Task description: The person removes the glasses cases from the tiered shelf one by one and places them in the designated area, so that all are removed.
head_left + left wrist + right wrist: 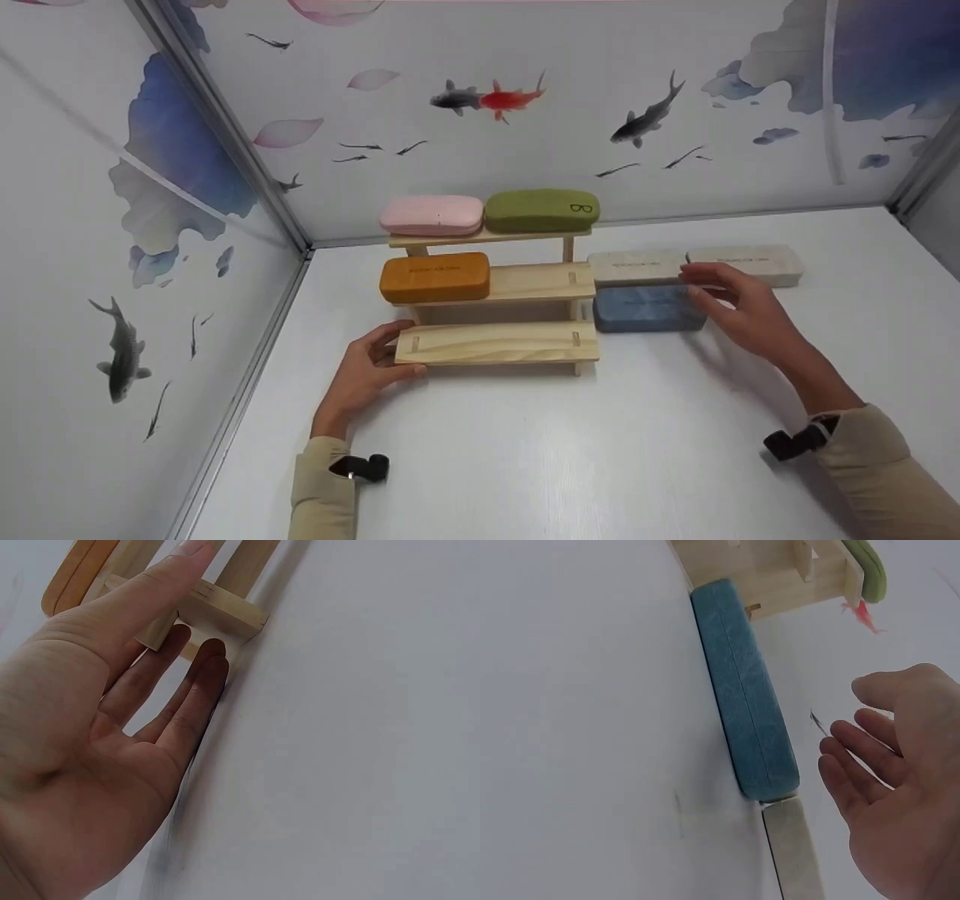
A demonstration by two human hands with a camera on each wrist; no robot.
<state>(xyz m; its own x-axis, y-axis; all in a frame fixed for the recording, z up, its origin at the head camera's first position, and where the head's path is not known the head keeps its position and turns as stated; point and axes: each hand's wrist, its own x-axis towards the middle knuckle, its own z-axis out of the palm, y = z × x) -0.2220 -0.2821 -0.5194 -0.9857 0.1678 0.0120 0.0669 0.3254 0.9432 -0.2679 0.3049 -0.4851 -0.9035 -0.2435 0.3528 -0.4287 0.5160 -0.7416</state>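
A three-tier wooden stand (499,345) is in the middle of the table. My left hand (367,367) holds the left end of its lowest step, thumb along the front edge and fingers behind. In the left wrist view the left hand (112,712) spans the stand's end (217,613). My right hand (742,304) hovers by the right end of a blue glasses case (645,309), its fingers loosely bent around nothing. The right wrist view shows a gap between the right hand (900,780) and the blue case (746,694).
An orange glasses case (435,277) sits on the middle step's left. Pink (431,215) and green (541,210) cases share the top step. Behind the blue case, two whitish cases (634,268) lie end to end. Painted panels (480,157) border the table.
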